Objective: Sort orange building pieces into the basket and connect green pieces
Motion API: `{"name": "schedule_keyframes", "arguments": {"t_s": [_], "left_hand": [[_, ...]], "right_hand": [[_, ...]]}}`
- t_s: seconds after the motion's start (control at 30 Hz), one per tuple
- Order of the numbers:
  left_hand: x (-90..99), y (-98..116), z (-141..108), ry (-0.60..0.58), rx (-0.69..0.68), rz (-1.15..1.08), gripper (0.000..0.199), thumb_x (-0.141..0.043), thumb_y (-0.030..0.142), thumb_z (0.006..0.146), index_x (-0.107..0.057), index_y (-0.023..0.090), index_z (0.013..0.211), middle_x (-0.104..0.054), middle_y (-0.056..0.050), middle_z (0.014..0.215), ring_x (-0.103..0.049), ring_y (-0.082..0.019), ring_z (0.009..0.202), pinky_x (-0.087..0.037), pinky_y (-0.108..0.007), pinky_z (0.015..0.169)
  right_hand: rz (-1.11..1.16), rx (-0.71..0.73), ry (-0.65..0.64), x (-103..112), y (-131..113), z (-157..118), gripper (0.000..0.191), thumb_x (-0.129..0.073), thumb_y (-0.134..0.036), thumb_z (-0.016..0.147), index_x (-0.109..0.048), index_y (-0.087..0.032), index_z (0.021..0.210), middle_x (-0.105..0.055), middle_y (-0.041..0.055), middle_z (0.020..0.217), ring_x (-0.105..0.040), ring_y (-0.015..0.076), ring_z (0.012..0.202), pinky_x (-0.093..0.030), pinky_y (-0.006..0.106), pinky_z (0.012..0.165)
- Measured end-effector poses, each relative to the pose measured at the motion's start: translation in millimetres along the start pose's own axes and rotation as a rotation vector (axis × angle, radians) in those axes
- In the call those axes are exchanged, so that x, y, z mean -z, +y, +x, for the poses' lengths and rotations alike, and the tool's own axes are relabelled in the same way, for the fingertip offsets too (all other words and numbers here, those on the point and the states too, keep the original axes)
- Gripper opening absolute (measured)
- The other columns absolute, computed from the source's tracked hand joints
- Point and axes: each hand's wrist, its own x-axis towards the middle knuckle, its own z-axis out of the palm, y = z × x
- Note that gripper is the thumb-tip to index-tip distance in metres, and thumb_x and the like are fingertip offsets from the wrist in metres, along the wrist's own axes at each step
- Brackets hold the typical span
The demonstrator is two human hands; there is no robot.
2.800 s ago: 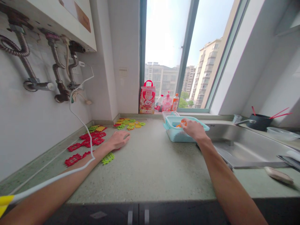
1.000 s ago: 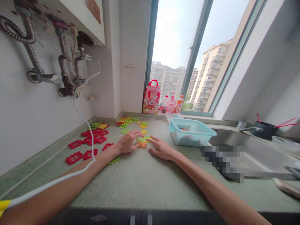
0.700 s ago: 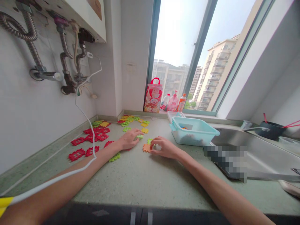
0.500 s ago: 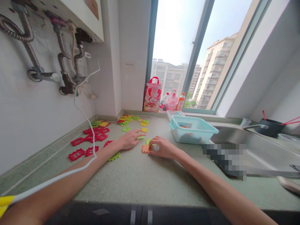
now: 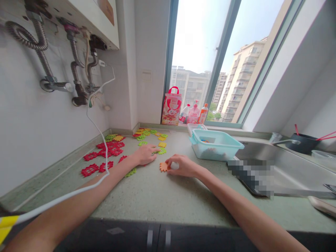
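Note:
Near the middle of the counter, my right hand (image 5: pixel 181 165) pinches an orange notched puzzle piece (image 5: pixel 163 167) between thumb and fingers, low over the surface. To its left, my left hand (image 5: pixel 146 155) reaches out with fingers extended. Its fingertips are at a lime-green puzzle piece (image 5: pixel 162 151); whether they press on it I cannot tell. A yellow piece (image 5: pixel 162 144) lies just behind. Another green piece (image 5: pixel 130 172) shows partly beside my left forearm. Red interlocking pieces (image 5: pixel 110 148) are spread to the left, some hidden by that arm.
A light-blue plastic bin (image 5: pixel 215 148) with some pieces inside stands right of centre, before the sink (image 5: pixel 296 175). A white cable (image 5: pixel 86 189) hangs across my left forearm. Mixed green and yellow pieces (image 5: pixel 147 132) lie by the back wall. Bottles (image 5: pixel 193 113) line the windowsill.
A green piece beside my right hand is no longer there; a green piece now shows farther back by my left fingertips. The orange piece stays in my right hand. The view shifts slightly.

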Motion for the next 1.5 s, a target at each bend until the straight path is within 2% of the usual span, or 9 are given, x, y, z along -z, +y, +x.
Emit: {"name": "schedule_keyframes", "arguments": {"t_s": [0.2, 0.4, 0.63, 0.77, 0.87, 1.03, 1.17, 1.33, 1.5], "left_hand": [[0.5, -19.0, -5.9, 0.078, 0.152, 0.065, 0.033, -0.059, 0.043, 0.097, -0.073, 0.019, 0.114, -0.072, -0.016, 0.122, -0.066, -0.033, 0.115, -0.046, -0.046, 0.102], [9.7, -38.9, -7.5, 0.164, 0.209, 0.191, 0.041, -0.056, 0.057, 0.100, -0.072, 0.020, 0.093, -0.075, -0.014, 0.106, -0.064, -0.031, 0.109, -0.039, -0.047, 0.106], [54.2, -45.5, -13.3, 0.207, 0.289, 0.209, 0.056, -0.044, 0.065, 0.103, -0.078, 0.020, 0.098, -0.078, -0.013, 0.108, -0.065, -0.029, 0.111, -0.033, -0.048, 0.114], [93.5, -62.2, -53.1, 0.140, 0.436, 0.074, 0.073, -0.028, 0.069, 0.105, -0.075, 0.015, 0.118, -0.079, -0.009, 0.112, -0.068, -0.022, 0.098, -0.049, -0.035, 0.097], [105.4, -74.1, -104.5, 0.112, 0.410, 0.060, 0.073, -0.024, 0.066, 0.106, -0.072, 0.015, 0.126, -0.076, -0.006, 0.126, -0.067, -0.018, 0.112, -0.049, -0.028, 0.102], [101.6, -75.3, -190.3, 0.047, 0.329, 0.105, 0.045, -0.044, 0.054, 0.103, -0.065, 0.038, 0.140, -0.064, 0.006, 0.147, -0.057, -0.019, 0.137, -0.042, -0.037, 0.118], [97.4, -52.9, -219.2, 0.053, 0.242, 0.092, 0.050, -0.052, 0.047, 0.099, -0.055, 0.051, 0.149, -0.063, 0.009, 0.148, -0.054, -0.022, 0.141, -0.039, -0.043, 0.121], [91.9, -18.8, -210.0, -0.040, 0.152, 0.098, 0.052, -0.061, 0.054, 0.095, -0.056, 0.053, 0.147, -0.053, 0.007, 0.159, -0.048, -0.027, 0.147, -0.033, -0.049, 0.125], [86.8, 15.8, -173.1, -0.124, -0.003, 0.031, 0.057, -0.064, 0.058, 0.095, -0.059, 0.043, 0.150, -0.051, -0.002, 0.161, -0.044, -0.031, 0.150, -0.032, -0.049, 0.126]], "right_hand": [[-0.152, -0.008, 0.073, 10.0, 4.1, -3.7, 0.023, -0.078, -0.028, 0.085, -0.076, -0.024, 0.108, -0.077, 0.0059, 0.106, -0.072, 0.0231, 0.096, -0.055, 0.034, 0.090], [-0.350, 0.003, 0.472, 69.2, 16.9, -21.8, 0.028, -0.064, -0.028, 0.092, -0.072, -0.026, 0.118, -0.072, 0.0082, 0.127, -0.069, 0.0248, 0.113, -0.053, 0.038, 0.101], [-0.651, -0.379, 0.678, 117.8, 47.2, -51.2, 0.028, -0.055, -0.034, 0.096, -0.076, -0.020, 0.107, -0.075, 0.0117, 0.114, -0.069, 0.0289, 0.105, -0.052, 0.040, 0.094], [-0.730, -0.652, 0.614, 128.0, 51.2, -61.1, 0.038, -0.050, -0.042, 0.099, -0.079, -0.017, 0.099, -0.075, 0.0156, 0.103, -0.070, 0.0288, 0.091, -0.052, 0.037, 0.081], [-0.733, -0.843, 0.514, 133.1, 49.5, -65.6, 0.043, -0.049, -0.046, 0.098, -0.080, -0.017, 0.096, -0.076, 0.0181, 0.095, -0.072, 0.0310, 0.086, -0.051, 0.039, 0.077], [-0.706, -0.967, 0.423, 132.8, 46.1, -66.4, 0.042, -0.052, -0.050, 0.097, -0.083, -0.020, 0.094, -0.077, 0.0188, 0.093, -0.073, 0.0341, 0.086, -0.051, 0.045, 0.080], [-0.746, -0.870, 0.529, 127.2, 42.1, -61.6, 0.040, -0.058, -0.049, 0.095, -0.081, -0.017, 0.103, -0.077, 0.0207, 0.095, -0.071, 0.0364, 0.089, -0.049, 0.050, 0.085], [-0.750, -0.447, 0.675, 111.5, 31.9, -46.4, 0.029, -0.058, -0.036, 0.097, -0.079, -0.018, 0.106, -0.074, 0.0169, 0.121, -0.063, 0.0360, 0.114, -0.044, 0.052, 0.100], [-0.573, -0.142, 0.515, 71.2, 17.4, -22.7, 0.022, -0.059, -0.030, 0.099, -0.078, -0.024, 0.106, -0.073, 0.0102, 0.127, -0.062, 0.0315, 0.119, -0.046, 0.050, 0.104]]}}
